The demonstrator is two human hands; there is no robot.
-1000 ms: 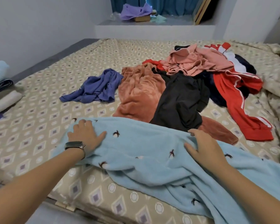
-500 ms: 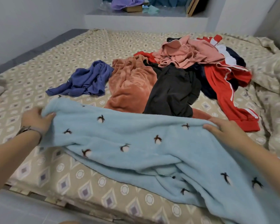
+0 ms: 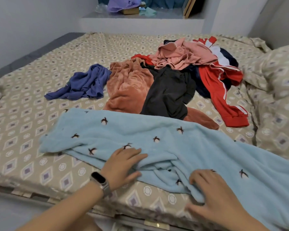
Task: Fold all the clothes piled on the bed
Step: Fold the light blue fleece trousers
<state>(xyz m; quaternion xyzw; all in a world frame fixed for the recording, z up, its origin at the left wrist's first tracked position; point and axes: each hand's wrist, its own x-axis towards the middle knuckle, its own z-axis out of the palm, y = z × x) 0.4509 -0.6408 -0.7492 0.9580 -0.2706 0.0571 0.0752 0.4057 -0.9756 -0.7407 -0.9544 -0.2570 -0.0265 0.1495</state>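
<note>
Bedding item one: light blue fleece garment [image 3: 157, 140] with small dark sprig motifs, laid across the near edge of the bed [image 3: 40, 124], its right part trailing off toward the lower right. Our left hand [image 3: 122, 165] rests flat on its bunched lower edge, fingers [image 3: 133, 154] spread and fairly straight, thumb out toward the folds; a dark band sits on that wrist [image 3: 99, 180]. Our right hand [image 3: 210, 195] lies on the garment's near hem, fingers spread and bent at the knuckles; whether they pinch cloth we cannot tell.

Beyond our fingertips, further up the bed, the unfolded pile: rust-orange fleece piece [image 3: 128, 87], dark grey garment [image 3: 167, 95] overlapping its right side, pink shirt [image 3: 178, 55] on top at the back, red jacket with white stripes [image 3: 222, 90] to the right. Left of the orange piece, touching it, a crumpled blue-violet top [image 3: 85, 84].

Right of our right hand, patterned duvet [image 3: 277, 104].
</note>
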